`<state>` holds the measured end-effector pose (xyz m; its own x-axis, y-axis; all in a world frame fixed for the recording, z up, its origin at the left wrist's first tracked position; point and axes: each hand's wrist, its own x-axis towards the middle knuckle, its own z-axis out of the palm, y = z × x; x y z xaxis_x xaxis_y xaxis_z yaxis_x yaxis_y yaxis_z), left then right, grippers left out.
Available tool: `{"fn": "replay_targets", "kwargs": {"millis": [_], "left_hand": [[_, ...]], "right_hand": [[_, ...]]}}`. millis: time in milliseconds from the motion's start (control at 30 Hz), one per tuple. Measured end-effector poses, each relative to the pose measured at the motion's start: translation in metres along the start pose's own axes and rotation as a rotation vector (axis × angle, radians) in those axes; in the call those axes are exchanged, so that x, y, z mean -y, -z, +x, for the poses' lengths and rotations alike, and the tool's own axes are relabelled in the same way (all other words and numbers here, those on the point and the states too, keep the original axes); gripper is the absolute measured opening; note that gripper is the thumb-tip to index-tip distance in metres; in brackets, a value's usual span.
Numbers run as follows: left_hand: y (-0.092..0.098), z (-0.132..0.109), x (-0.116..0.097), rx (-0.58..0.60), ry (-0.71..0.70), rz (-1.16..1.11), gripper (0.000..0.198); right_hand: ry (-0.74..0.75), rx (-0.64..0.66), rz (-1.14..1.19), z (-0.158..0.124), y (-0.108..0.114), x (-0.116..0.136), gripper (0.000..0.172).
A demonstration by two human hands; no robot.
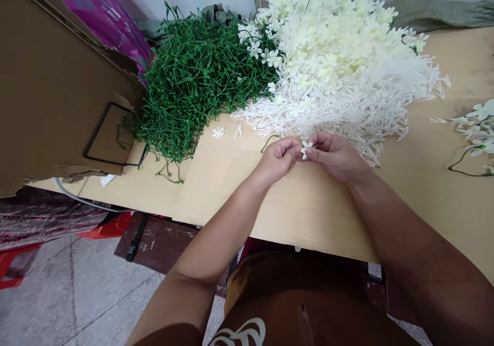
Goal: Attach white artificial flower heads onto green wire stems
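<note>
Over the table, my two hands meet fingertip to fingertip. Pinched between the right thumb and fingers of my right hand (pixel 337 156) is a small white artificial flower (pixel 306 149). My left hand (pixel 280 158) is closed, its thumb and index finger against the flower's left side. A thin green plastic stem (pixel 266 141) curves out behind the left hand and seems to run into its grip; the join is hidden by the fingers. Just beyond the hands lies a heap of white thin flower pieces (pixel 339 109), with white-yellow petals (pixel 339 32) piled on it.
A pile of green stems (pixel 200 73) lies at the back left, beside a cardboard box (pixel 65 78) and a black wire frame (pixel 96 130). One loose flower (pixel 218 132) rests on the table (pixel 227 176). Assembled flower sprays (pixel 480 130) lie at the right edge.
</note>
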<state>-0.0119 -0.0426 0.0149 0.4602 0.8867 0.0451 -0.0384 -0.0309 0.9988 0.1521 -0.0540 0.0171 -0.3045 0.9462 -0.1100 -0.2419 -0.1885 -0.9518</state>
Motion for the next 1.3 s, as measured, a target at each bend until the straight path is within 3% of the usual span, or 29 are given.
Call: {"fn": "replay_targets", "kwargs": {"millis": [333, 533, 733, 867, 1067, 1200, 1300], "left_hand": [[0.003, -0.001, 0.007, 0.022, -0.006, 0.024, 0.047], [0.002, 0.005, 0.001, 0.017, -0.036, -0.041, 0.054], [0.014, 0.001, -0.008, -0.111, -0.146, -0.005, 0.046], [0.018, -0.002, -0.002, -0.122, -0.227, 0.048, 0.046], [0.016, -0.002, -0.008, -0.284, -0.335, 0.15, 0.041], [0.02, -0.002, -0.015, -0.378, -0.237, 0.019, 0.042], [0.028, -0.004, -0.021, -0.342, -0.131, -0.158, 0.038]], "right_hand": [[0.062, -0.035, -0.158, -0.001, -0.005, -0.006, 0.042], [0.109, -0.07, -0.027, -0.003, -0.005, 0.0, 0.04], [0.299, -0.257, 0.118, -0.011, 0.014, 0.018, 0.036], [0.3, -0.294, 0.174, -0.012, 0.018, 0.024, 0.038], [0.191, -0.213, 0.154, -0.014, 0.014, 0.026, 0.042], [0.155, -0.084, 0.035, -0.017, 0.018, 0.029, 0.039], [0.207, -0.068, -0.17, -0.016, 0.023, 0.026, 0.037]]}}
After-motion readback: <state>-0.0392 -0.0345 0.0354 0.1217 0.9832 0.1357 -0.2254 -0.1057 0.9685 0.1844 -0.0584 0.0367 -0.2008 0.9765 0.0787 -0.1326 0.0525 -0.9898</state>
